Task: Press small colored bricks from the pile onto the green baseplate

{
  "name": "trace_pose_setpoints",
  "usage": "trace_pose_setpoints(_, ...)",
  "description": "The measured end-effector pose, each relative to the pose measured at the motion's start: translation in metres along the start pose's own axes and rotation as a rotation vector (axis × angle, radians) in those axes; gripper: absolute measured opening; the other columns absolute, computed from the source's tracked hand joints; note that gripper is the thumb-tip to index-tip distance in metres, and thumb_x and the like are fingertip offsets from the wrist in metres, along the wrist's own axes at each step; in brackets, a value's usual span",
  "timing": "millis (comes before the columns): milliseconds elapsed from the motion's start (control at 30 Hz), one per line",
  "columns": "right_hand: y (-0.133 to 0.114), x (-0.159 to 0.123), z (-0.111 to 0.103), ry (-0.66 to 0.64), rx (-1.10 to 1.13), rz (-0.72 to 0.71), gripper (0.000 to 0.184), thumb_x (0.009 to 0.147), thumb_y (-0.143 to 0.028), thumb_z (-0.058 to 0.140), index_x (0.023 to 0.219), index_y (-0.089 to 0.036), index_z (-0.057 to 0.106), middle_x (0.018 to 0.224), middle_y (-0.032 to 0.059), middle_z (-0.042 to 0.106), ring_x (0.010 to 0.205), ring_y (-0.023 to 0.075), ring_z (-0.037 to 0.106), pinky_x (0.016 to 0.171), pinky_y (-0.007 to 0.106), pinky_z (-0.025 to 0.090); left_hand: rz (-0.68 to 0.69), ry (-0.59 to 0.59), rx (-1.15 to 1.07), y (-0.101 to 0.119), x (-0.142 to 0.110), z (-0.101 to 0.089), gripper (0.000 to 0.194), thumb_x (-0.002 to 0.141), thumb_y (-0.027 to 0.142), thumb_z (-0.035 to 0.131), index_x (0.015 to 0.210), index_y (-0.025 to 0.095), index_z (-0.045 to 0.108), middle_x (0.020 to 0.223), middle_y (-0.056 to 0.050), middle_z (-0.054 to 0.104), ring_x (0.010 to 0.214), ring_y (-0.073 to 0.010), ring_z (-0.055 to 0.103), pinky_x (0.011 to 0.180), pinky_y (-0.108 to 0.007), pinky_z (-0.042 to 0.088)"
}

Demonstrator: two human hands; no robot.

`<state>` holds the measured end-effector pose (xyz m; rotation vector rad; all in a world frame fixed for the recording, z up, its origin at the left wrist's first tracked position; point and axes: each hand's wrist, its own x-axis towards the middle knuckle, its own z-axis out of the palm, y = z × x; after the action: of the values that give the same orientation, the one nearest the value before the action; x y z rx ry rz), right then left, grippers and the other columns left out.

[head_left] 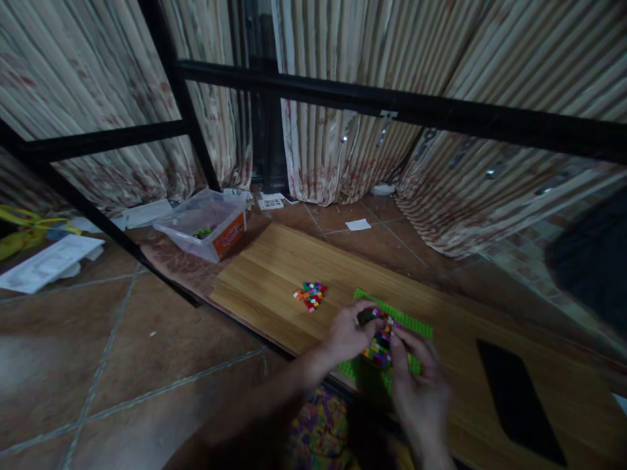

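Note:
A green studded baseplate lies on the wooden board. On it is a build of small multicoloured toy bricks, partly hidden by both hands. My left hand is at the build's left and far side, with thumb and fingers curled round its edge. At the right side, my right hand has its fingertips pressed together against the top of the build. Any loose brick between those fingertips is too small to make out. A loose pile of coloured toy bricks lies left of the baseplate.
The wooden board sits on a tiled floor. A clear plastic tub with an orange label and some bricks stands at its far left end. A flat black object lies on the right. Black metal bars and curtains are beyond.

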<state>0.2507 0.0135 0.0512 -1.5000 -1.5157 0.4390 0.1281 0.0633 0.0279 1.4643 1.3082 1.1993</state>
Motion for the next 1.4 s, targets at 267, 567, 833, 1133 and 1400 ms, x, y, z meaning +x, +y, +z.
trace_pose_setpoints(267, -0.028, -0.015, 0.073, -0.425, -0.115, -0.158, 0.025, 0.092, -0.03, 0.043, 0.102, -0.021, 0.064, 0.096, 0.0071, 0.067, 0.089, 0.021, 0.063, 0.079, 0.033, 0.049, 0.016, 0.372, 0.285, -0.042, -0.047, -0.105, 0.024, 0.084, 0.017, 0.05, 0.105, 0.018, 0.062, 0.103, -0.008, 0.066, 0.096, -0.0186, 0.063, 0.087, -0.032, 0.051)
trace_pose_setpoints(567, -0.037, -0.001, 0.131, -0.402, -0.408, -0.207, 0.026, 0.088, -0.027, 0.051, 0.111, -0.022, 0.06, 0.104, 0.0077, 0.062, 0.096, 0.0233, 0.059, 0.081, 0.033, 0.048, 0.099, 0.198, 0.726, -0.057, -0.023, -0.132, 0.037, 0.074, 0.01, 0.056, 0.11, 0.02, 0.062, 0.117, -0.007, 0.062, 0.11, -0.0225, 0.056, 0.099, -0.04, 0.046)
trace_pose_setpoints(833, -0.046, 0.012, 0.158, -0.41, -0.468, -0.314, 0.019, 0.086, -0.021, 0.051, 0.099, -0.021, 0.066, 0.103, 0.0094, 0.059, 0.102, 0.0244, 0.052, 0.089, 0.034, 0.044, 0.157, 0.17, 0.693, -0.062, -0.016, -0.136, 0.03, 0.083, 0.01, 0.046, 0.106, 0.018, 0.064, 0.111, -0.008, 0.065, 0.104, -0.0191, 0.059, 0.095, -0.034, 0.049)
trace_pose_setpoints(1133, -0.054, 0.009, 0.135, -0.395, -0.185, -0.261, 0.02, 0.09, -0.025, 0.047, 0.097, -0.02, 0.065, 0.1, 0.0091, 0.062, 0.097, 0.0226, 0.056, 0.088, 0.035, 0.045, 0.187, 0.183, 0.725, -0.064, -0.018, -0.136, 0.028, 0.087, 0.014, 0.042, 0.101, 0.017, 0.065, 0.112, -0.009, 0.065, 0.105, -0.0201, 0.059, 0.096, -0.035, 0.048)
trace_pose_setpoints(1400, -0.035, -0.019, 0.036, -0.26, 0.284, 0.155, 0.025, 0.087, -0.036, 0.053, 0.105, -0.024, 0.066, 0.102, 0.0044, 0.07, 0.093, 0.0199, 0.065, 0.083, 0.032, 0.051, 0.169, 0.205, 0.785, -0.063, -0.015, -0.126, 0.035, 0.08, 0.009, 0.04, 0.104, 0.016, 0.066, 0.113, -0.01, 0.064, 0.104, -0.0248, 0.058, 0.096, -0.041, 0.046)
